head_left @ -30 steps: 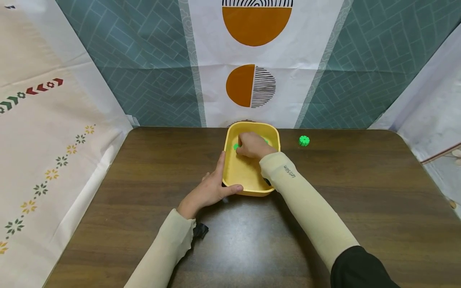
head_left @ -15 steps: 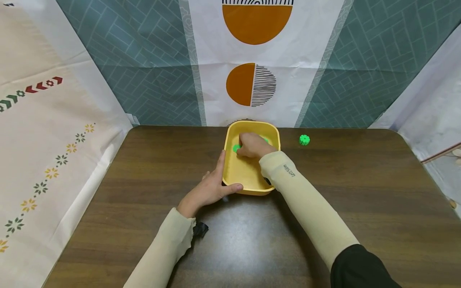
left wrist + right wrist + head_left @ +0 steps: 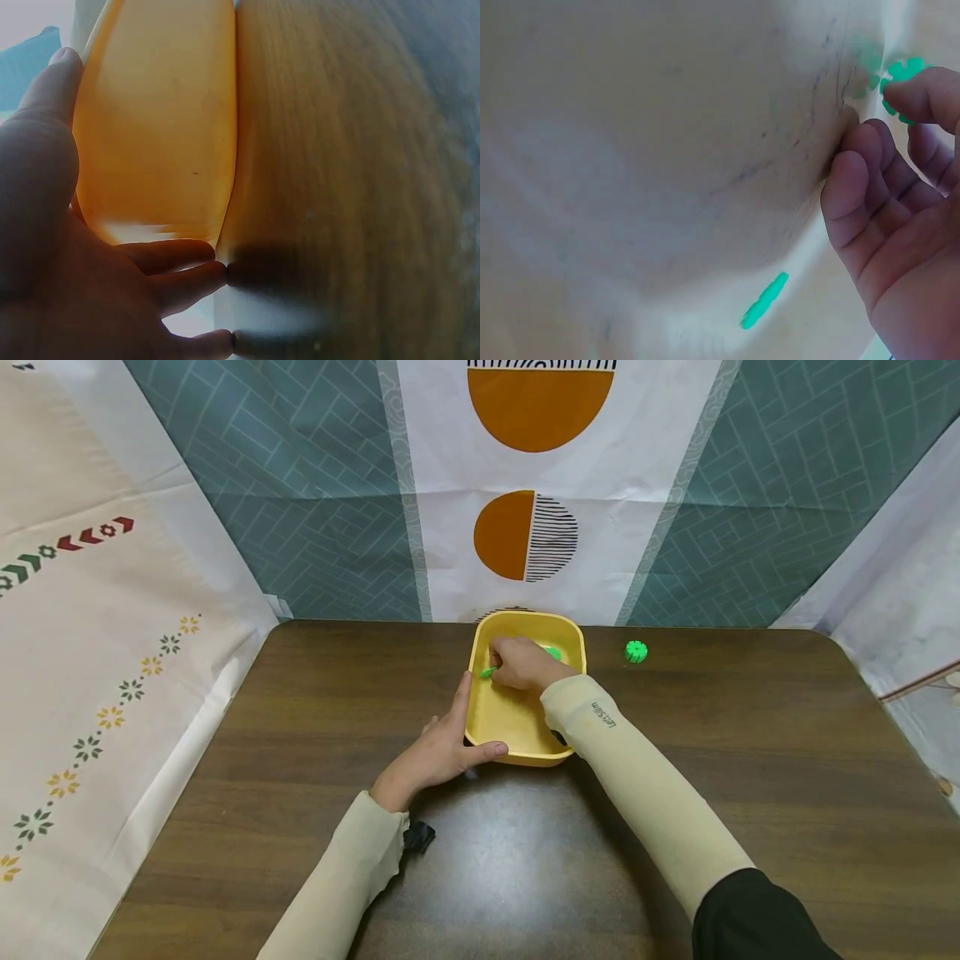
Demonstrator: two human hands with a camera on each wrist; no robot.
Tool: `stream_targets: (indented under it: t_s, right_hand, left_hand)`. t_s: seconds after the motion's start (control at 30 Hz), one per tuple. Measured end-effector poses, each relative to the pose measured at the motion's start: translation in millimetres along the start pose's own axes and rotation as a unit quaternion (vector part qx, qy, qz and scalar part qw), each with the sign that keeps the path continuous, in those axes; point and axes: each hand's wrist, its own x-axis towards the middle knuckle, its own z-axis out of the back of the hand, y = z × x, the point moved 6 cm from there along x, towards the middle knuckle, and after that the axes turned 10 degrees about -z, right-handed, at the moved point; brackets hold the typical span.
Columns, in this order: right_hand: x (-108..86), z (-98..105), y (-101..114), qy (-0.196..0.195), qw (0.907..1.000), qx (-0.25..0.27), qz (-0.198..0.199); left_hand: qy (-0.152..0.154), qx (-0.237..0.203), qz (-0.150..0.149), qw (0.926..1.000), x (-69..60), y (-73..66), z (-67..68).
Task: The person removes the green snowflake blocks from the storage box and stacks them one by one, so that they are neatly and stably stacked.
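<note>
A yellow rectangular tub [image 3: 517,727] stands at the back of the table. My right hand [image 3: 525,664] reaches inside it and pinches a green notched disc [image 3: 906,75] between thumb and forefinger, by the tub's left wall. A second green notched disc [image 3: 553,653] is in the tub beyond that hand, partly hidden in the head view; the right wrist view shows it edge-on. My left hand [image 3: 435,756] rests against the tub's near left corner, thumb along the front rim and fingers extended along the left side. In the left wrist view its fingers touch the yellow wall [image 3: 161,112].
Another green notched disc [image 3: 636,652] lies on the brown wooden table [image 3: 750,735], right of the tub near the back edge. A patterned cloth [image 3: 322,527] hangs behind the table, and a pale cloth [image 3: 90,693] hangs along the left.
The green disc in my right hand has turned from facing up to nearly edge-on. That hand's fingers have shifted slightly left. My left hand and the tub keep their places.
</note>
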Motion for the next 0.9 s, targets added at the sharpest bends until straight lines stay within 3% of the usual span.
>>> stream_targets:
  t_s: [0.33,0.6,0.9]
  right_hand:
    - [-1.8,2,4,-0.007,0.9975,0.057,0.041]
    - [-2.2,4,-1,-0.006,0.9938,0.109,0.022]
    - [-5.1,10,-7,0.001,0.9611,0.275,-0.023]
  left_hand:
    - [0.002,-0.001,-0.007,1.0000,0.4,1.1,-0.3]
    - [-0.001,0.002,-0.009,1.0000,0.2,-0.4,0.5]
    - [0.000,0.008,-0.005,1.0000,0.8,1.1,-0.5]
